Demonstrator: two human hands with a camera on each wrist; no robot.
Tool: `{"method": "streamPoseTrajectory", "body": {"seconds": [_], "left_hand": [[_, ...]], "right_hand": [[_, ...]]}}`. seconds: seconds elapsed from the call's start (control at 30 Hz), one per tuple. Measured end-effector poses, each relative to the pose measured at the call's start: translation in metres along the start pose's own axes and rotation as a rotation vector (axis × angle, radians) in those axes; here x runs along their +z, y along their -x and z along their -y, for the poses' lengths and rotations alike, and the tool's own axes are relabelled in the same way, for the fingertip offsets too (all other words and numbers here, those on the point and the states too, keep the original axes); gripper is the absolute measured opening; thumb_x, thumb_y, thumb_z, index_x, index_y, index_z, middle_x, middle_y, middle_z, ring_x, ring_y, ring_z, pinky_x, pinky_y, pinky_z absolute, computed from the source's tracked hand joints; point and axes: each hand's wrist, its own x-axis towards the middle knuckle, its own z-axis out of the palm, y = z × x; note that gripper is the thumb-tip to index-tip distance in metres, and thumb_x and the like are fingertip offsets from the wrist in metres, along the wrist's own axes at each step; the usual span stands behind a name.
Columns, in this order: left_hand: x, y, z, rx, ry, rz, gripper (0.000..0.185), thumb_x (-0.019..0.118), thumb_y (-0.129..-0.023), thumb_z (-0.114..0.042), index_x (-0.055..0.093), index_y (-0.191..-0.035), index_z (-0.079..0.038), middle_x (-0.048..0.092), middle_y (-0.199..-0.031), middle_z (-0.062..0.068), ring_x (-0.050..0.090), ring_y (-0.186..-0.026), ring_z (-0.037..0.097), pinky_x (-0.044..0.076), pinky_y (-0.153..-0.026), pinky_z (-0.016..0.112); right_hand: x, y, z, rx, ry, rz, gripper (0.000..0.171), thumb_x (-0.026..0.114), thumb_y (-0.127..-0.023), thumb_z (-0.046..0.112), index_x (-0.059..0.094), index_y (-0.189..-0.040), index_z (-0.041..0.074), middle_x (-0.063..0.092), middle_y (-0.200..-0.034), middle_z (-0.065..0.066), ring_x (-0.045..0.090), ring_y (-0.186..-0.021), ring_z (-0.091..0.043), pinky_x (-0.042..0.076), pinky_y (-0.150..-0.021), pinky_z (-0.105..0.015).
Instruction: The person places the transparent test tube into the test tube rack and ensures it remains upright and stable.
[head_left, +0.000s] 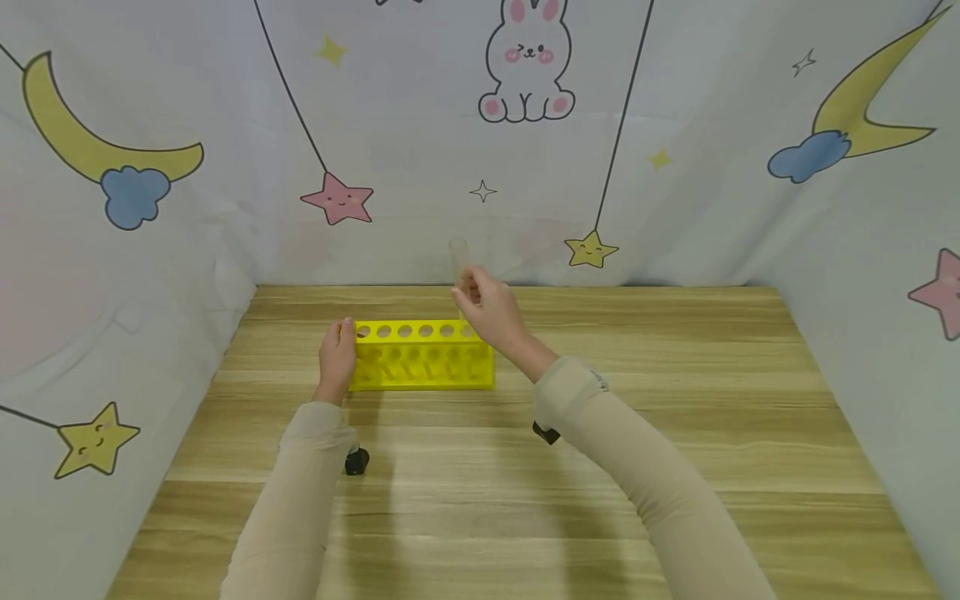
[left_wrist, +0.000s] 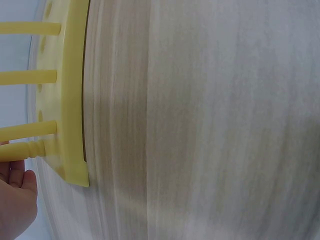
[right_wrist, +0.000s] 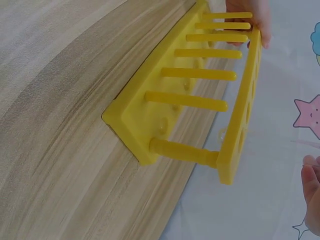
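Observation:
A yellow test tube rack (head_left: 423,385) stands on the table, a row of round holes along its top plate and a row of pegs below. My left hand (head_left: 337,354) holds the rack's left end, fingers around the end post (left_wrist: 20,151) in the left wrist view. Above the right end, my right hand (head_left: 491,308) pinches a clear test tube (head_left: 458,252) between thumb and fingers, upright. The tube's rounded lower tip (right_wrist: 222,134) shows just beneath the top plate at the end hole in the right wrist view. The other holes have no tubes in them.
The wood-grain table (head_left: 450,492) reaches back to a white cloth backdrop (head_left: 420,150) printed with stars, moons and a rabbit. Cloth also hangs on the left and right sides. Black wrist devices (head_left: 357,461) sit under both sleeves.

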Motion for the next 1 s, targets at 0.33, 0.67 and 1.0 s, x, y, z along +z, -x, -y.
{"method": "streamPoseTrajectory", "body": {"seconds": [0.33, 0.67, 1.0], "left_hand": [[-0.0001, 0.0001, 0.0003, 0.008, 0.002, 0.008, 0.063, 0.018, -0.093, -0.051, 0.039, -0.122, 0.001, 0.045, -0.118, 0.020, 0.039, -0.101, 0.028, 0.033, -0.085, 0.036], [0.0002, 0.0026, -0.0023, 0.024, 0.003, -0.002, 0.057, 0.019, -0.094, -0.046, 0.041, -0.117, 0.001, 0.047, -0.114, 0.020, 0.040, -0.097, 0.027, 0.032, -0.079, 0.032], [0.0002, 0.0034, -0.0041, 0.007, 0.009, 0.000, 0.061, 0.018, -0.093, -0.049, 0.040, -0.119, 0.001, 0.047, -0.115, 0.020, 0.040, -0.101, 0.028, 0.032, -0.084, 0.035]], "right_hand": [[-0.0001, 0.0009, 0.0016, 0.005, 0.004, 0.003, 0.016, 0.051, -0.089, 0.016, 0.050, -0.096, 0.002, 0.054, -0.076, -0.007, 0.059, -0.073, -0.017, 0.049, -0.068, -0.025], [0.0015, 0.0017, 0.0003, 0.007, 0.003, -0.003, 0.016, 0.050, -0.089, 0.017, 0.050, -0.096, 0.003, 0.054, -0.076, -0.007, 0.055, -0.069, -0.016, 0.047, -0.065, -0.024], [0.0059, 0.0043, -0.0046, 0.007, 0.026, -0.016, 0.012, 0.052, -0.088, 0.017, 0.050, -0.091, 0.005, 0.051, -0.070, -0.005, 0.048, -0.061, -0.014, 0.042, -0.059, -0.022]]}}
